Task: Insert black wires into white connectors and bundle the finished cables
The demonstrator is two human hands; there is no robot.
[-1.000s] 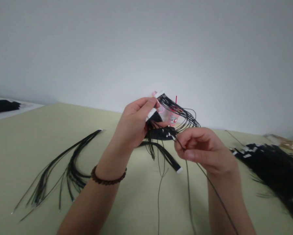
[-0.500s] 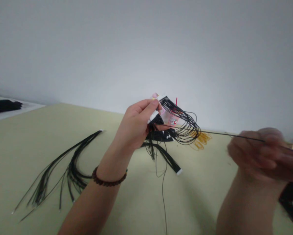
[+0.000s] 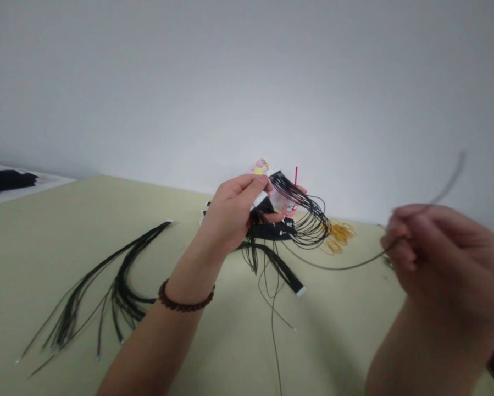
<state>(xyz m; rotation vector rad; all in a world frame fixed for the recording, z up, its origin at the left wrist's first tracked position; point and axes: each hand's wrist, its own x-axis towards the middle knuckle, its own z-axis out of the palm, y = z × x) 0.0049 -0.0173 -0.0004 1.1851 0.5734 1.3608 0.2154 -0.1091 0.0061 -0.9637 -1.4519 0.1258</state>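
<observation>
The left hand [image 3: 240, 213] pinches the black harness [image 3: 292, 190]; the right hand [image 3: 407, 242], well apart, grips a single wire [image 3: 341, 268] sagging leftward toward it.

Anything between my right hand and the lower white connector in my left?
Yes: in this view, looped wires hang between the right hand and the lower connector in the left hand. Yellow bands lie on the table beyond. Exact depth is unclear.
</observation>
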